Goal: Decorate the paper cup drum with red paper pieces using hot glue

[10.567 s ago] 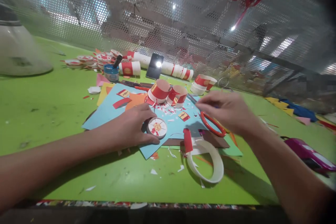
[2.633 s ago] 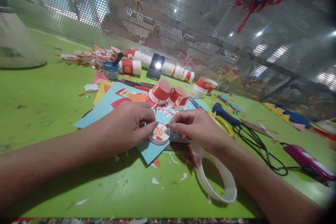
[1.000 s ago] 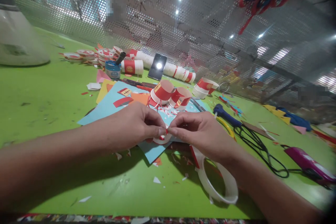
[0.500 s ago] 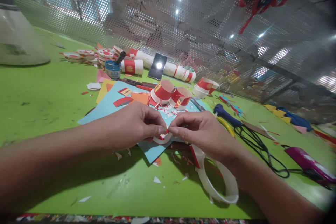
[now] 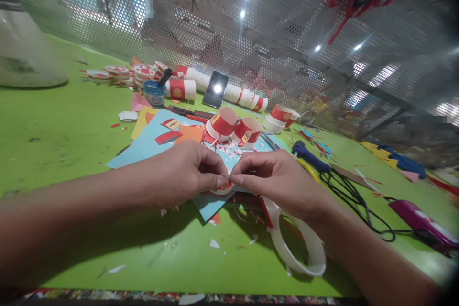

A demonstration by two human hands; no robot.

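My left hand (image 5: 195,169) is closed in a pinch, thumb against forefinger, on a small red paper piece (image 5: 229,183). My right hand (image 5: 276,177) pinches at the same spot, its fingertips meeting those of the left. Just beneath the fingertips lies a round white paper piece with red on it (image 5: 223,190), partly hidden by the fingers. Light blue paper (image 5: 143,150) spreads under the work, strewn with red and white scraps. Right behind the hands stand a cut red-and-white paper cup (image 5: 223,123) and a red-and-white cup piece (image 5: 251,130).
A white cup ring (image 5: 299,263) lies near my right forearm. A blue glue gun (image 5: 310,158) with black cord lies to the right, beside a magenta device (image 5: 423,222). Farther back are a phone (image 5: 215,90), a blue jar (image 5: 154,94) and a row of stacked cups (image 5: 234,93).
My hands stay almost in place, with fingertips still together. The round white piece beneath them shows slightly less of its front edge.
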